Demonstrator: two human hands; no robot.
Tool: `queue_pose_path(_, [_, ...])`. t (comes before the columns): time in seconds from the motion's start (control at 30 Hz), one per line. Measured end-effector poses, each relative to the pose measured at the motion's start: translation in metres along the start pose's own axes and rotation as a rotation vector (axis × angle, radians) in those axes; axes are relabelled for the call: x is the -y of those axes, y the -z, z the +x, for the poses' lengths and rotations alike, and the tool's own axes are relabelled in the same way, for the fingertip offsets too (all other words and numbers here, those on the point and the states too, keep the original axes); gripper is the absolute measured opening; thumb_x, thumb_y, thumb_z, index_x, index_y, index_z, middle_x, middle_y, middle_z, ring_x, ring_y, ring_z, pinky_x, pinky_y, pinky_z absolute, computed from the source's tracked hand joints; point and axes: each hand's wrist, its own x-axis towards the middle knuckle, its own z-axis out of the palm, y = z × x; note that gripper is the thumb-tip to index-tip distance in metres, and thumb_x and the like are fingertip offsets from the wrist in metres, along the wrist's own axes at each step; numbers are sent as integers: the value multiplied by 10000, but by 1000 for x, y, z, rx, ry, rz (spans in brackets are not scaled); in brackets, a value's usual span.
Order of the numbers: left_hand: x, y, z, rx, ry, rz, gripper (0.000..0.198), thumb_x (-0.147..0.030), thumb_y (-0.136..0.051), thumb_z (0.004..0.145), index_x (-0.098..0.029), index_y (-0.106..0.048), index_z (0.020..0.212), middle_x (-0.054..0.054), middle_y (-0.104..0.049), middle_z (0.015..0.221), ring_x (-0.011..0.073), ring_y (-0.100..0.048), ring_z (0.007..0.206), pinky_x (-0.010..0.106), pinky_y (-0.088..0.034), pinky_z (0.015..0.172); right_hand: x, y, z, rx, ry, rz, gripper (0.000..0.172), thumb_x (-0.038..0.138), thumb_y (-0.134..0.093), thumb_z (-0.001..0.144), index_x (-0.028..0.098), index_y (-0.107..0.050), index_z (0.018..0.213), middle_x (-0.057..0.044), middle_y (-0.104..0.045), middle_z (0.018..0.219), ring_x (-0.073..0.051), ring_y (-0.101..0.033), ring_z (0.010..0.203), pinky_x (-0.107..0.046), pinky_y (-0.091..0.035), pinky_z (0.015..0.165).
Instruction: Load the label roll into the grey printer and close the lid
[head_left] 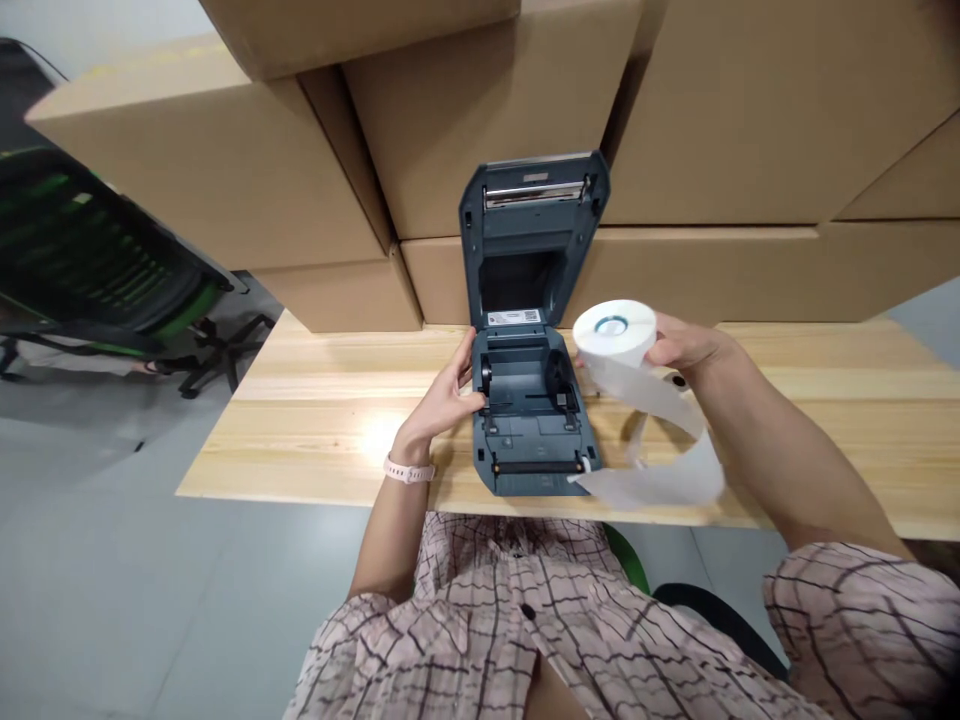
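A dark grey label printer [525, 440] sits on the wooden table with its lid [517, 230] raised. My left hand [450, 395] grips the printer's left side wall, its thumb over the edge by the left roll holder [486, 374]. In my right hand [686, 343] is a white label roll [615, 330], held just right of the printer, its core end facing up. From the roll a loose strip of labels [675, 480] curls round, its free end near the printer's front right corner. The printer's roll bay [519, 375] has nothing in it. Some right-hand fingers are hidden behind the roll.
Stacked cardboard boxes [712, 120] line the back of the table [300, 430], close behind the lid. A small dark round spot [679, 381] shows by my right wrist. A green and black office chair [97, 260] stands on the floor at left.
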Motion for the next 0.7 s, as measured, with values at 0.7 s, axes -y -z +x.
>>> queue_pose_path(0.7, [4, -1, 2, 19, -21, 4, 1166, -391, -817, 810, -316, -133, 1751, 89, -179, 1839, 345, -174, 1706, 536, -205, 1386, 32, -92, 68, 69, 72, -1009, 664, 671, -688, 895, 187, -700, 1349, -184, -751, 1286, -369, -736, 1056, -497, -554, 950])
